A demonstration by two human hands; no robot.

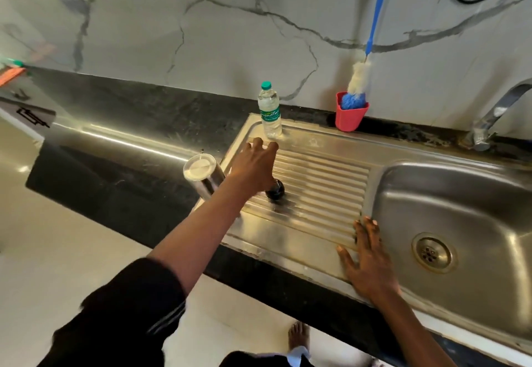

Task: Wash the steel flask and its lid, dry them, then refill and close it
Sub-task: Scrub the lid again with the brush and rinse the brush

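Drainboard [319,185] | left hand [254,166] extended, splayed | right hand [367,260] flat on it

The left arm [198,231] stretches far forward, dark sleeve [129,309] bunched near the elbow; the left hand [254,166] is palm down, fingers loosely spread, holding nothing. The right hand [370,260] lies flat, fingers straight and splayed

Just left of the drainboard [316,182], the flask's [201,175] lower end is hidden behind the forearm. On the drainboard, the left hand [254,165] covers part of the lid [275,190]. To its right, the picture's edge crops the tap [495,113] and basin [403,194]. Far left, orange and green things [11,73] blur.
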